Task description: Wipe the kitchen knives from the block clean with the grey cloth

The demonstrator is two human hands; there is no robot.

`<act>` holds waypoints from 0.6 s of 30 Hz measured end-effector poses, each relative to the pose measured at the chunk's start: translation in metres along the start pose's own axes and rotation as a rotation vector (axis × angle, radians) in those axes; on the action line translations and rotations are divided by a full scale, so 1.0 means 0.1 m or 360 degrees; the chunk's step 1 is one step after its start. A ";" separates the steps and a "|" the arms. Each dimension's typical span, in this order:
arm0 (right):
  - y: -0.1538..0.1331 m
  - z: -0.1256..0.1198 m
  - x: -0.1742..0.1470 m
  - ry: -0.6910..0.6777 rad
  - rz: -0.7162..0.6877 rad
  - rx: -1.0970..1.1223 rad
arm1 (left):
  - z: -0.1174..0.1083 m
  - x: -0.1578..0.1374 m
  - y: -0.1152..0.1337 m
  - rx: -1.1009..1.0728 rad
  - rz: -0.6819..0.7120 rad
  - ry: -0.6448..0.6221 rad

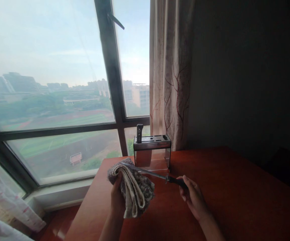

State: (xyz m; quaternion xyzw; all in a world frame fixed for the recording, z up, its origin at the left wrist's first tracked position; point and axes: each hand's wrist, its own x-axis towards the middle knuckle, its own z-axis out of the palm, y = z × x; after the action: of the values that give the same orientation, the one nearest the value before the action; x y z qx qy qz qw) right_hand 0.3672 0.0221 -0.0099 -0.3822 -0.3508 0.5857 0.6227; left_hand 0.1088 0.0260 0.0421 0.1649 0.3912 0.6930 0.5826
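Note:
A folded grey cloth [134,190] is gripped in my left hand [117,192], its layered edges facing me. My right hand [191,194] is closed around the black handle of a sharpening steel [153,173]. The thin metal rod points left, and its tip end lies against the top of the cloth. Behind the cloth stands a clear-sided knife block [152,144] with a dark slotted top. One knife with a black handle [139,133] sits upright in its left slot. The cloth hides part of the block's lower left corner.
The reddish-brown wooden table [235,194] stretches to the right. A large window [54,130] with dark frames is at the left and ahead. A patterned curtain [171,73] hangs behind the block, and another curtain [11,201] is at the lower left.

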 end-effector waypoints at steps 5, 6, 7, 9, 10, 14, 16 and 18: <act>0.11 0.05 -0.01 -0.0073 -0.0079 -0.0175 | 0.01 -0.07 -0.17 0.0112 -0.0273 -0.0161; 0.14 0.07 -0.02 -0.0116 -0.0108 -0.0285 | 0.01 -0.07 -0.19 0.0130 -0.0290 -0.0174; 0.16 0.08 -0.02 -0.0160 -0.0138 -0.0401 | 0.01 -0.07 -0.21 0.0140 -0.0293 -0.0176; 0.17 0.11 -0.03 -0.0252 -0.0221 -0.0617 | 0.02 -0.05 -0.21 0.0137 -0.0260 -0.0149; 0.16 0.12 -0.03 -0.0294 -0.0283 -0.0706 | 0.02 -0.05 -0.19 0.0132 -0.0219 -0.0121; 0.04 0.12 -0.04 -0.0338 -0.0540 -0.0907 | 0.02 -0.01 -0.10 0.0118 0.0047 -0.0002; 0.00 0.10 -0.05 -0.0301 -0.0556 -0.0917 | 0.00 0.01 -0.07 0.0132 0.0152 0.0022; 0.02 0.08 -0.05 -0.0287 -0.0458 -0.0865 | -0.02 0.03 -0.05 0.0182 0.0213 0.0029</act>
State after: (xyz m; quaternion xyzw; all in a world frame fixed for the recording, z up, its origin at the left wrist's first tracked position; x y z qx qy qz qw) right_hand 0.3584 0.0177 -0.0079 -0.4276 -0.5987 0.4080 0.5406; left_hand 0.1103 0.0280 0.0360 0.2173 0.4236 0.7084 0.5211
